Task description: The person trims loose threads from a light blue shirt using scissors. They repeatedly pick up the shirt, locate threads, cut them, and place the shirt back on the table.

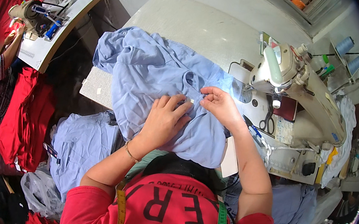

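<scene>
A light blue garment (144, 68) lies rumpled over the sewing table in front of me, one end reaching to the sewing machine (295, 73) on the right. Over its near part rests my left hand (167, 117), palm down, fingers spread on the cloth. My right hand (221, 106) is closed in a pinch at a folded edge of the garment, close to a small opening in it; the exact grip is partly hidden. Between the two hands a small pale tag (191, 101) shows on the cloth.
Black scissors (268, 123) lie by the machine's base, near a dark red box (285, 107). Blue thread spools (345, 46) stand at the far right. Folded blue cloth (83, 144) and red cloth (25, 118) are piled at left, where another person works at a second machine (25, 15).
</scene>
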A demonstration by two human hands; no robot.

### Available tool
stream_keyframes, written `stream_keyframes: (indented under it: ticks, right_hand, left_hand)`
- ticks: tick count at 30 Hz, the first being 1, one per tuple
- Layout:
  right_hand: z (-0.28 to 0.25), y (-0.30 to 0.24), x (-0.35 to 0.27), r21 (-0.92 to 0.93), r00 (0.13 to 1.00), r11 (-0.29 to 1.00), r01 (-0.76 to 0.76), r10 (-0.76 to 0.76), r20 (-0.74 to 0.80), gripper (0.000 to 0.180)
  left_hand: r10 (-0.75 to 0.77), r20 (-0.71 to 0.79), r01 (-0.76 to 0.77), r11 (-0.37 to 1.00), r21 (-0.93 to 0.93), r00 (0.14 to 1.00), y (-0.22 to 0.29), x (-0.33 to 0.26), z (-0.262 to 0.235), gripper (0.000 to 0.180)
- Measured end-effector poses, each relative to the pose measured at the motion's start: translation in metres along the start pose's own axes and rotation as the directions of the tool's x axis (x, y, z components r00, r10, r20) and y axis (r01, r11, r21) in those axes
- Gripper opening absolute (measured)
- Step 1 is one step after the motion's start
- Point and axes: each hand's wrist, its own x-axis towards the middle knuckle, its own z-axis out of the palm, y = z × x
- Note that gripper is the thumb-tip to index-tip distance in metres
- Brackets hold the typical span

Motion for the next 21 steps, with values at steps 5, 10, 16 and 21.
stream_keyframes:
  ticks: [5, 10, 16, 21]
  right_hand:
    - [-0.001, -0.003, 0.003, 0.040, 0.998, 0.999, -0.031, 0.029, 0.056, 0.029]
    - [0.002, -0.004, -0.008, 0.109, 0.998, 0.992, 0.058, -0.054, -0.037, 0.024]
    - [0.009, -0.023, -0.030, 0.032, 0.989, 0.997, 0.074, -0.077, 0.128, 0.050]
    - [0.037, -0.041, -0.037, -0.358, 0.966, 0.916, 0.179, -0.095, 0.241, 0.054]
  left_hand:
    - [-0.050, -0.057, 0.041, 0.988, -0.150, 0.997, 0.000, -0.002, -0.007, 0.034]
    - [-0.256, -0.091, 0.218, 0.926, -0.308, 0.962, -0.012, -0.023, -0.029, 0.020]
    - [-0.289, 0.173, 0.335, 0.855, -0.396, 0.942, 0.011, -0.054, -0.048, 0.015]
    - [-0.258, 0.105, 0.279, 0.888, -0.365, 0.960, 0.004, -0.064, -0.040, 0.024]
